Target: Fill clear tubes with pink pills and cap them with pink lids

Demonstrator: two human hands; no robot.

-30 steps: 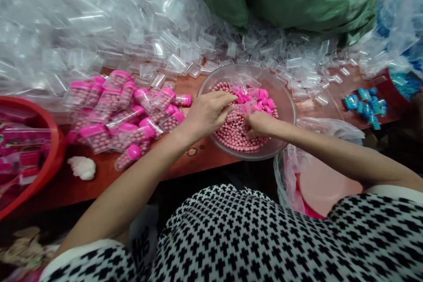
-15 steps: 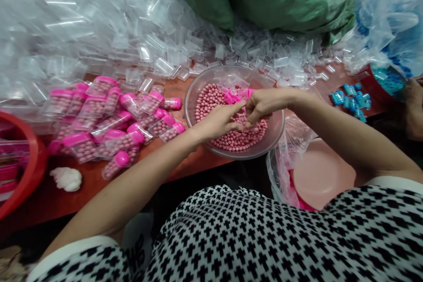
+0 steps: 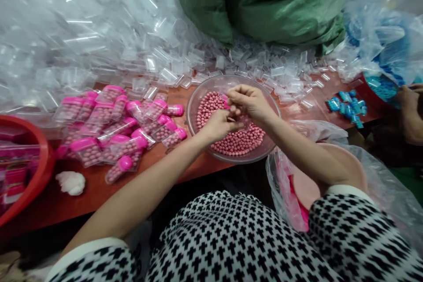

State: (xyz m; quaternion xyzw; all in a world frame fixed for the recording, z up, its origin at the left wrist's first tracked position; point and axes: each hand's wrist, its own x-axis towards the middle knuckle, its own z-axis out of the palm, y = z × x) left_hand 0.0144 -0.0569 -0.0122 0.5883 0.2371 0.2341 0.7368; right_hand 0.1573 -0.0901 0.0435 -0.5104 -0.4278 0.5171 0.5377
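Both hands meet over a clear bowl [image 3: 198, 97] holding pink beads [image 3: 239, 141] and a few pink caps. My left hand [image 3: 218, 126] is closed around what looks like a small clear container [image 3: 235, 119] just above the beads. My right hand [image 3: 250, 101] is curled above it, fingertips pinched together at the container's top. A bit of pink shows by the fingertips, but I cannot make out what they hold. To the left of the bowl lies a heap of filled containers with pink caps [image 3: 115, 128].
Empty clear containers [image 3: 158, 61] are heaped along the back of the red-brown table [image 3: 99, 185], below a green sack [image 3: 264, 4]. A red basin [image 3: 36, 172] stands at the left and a white wad [image 3: 70, 183] near it. At the right are blue caps [image 3: 346, 105], a bagged pink basin [image 3: 317, 176] and another person's hand [image 3: 410, 112].
My right hand rose from the beads to the bowl's far side and came over my left hand. My left hand closed beneath it. The view shifted a little.
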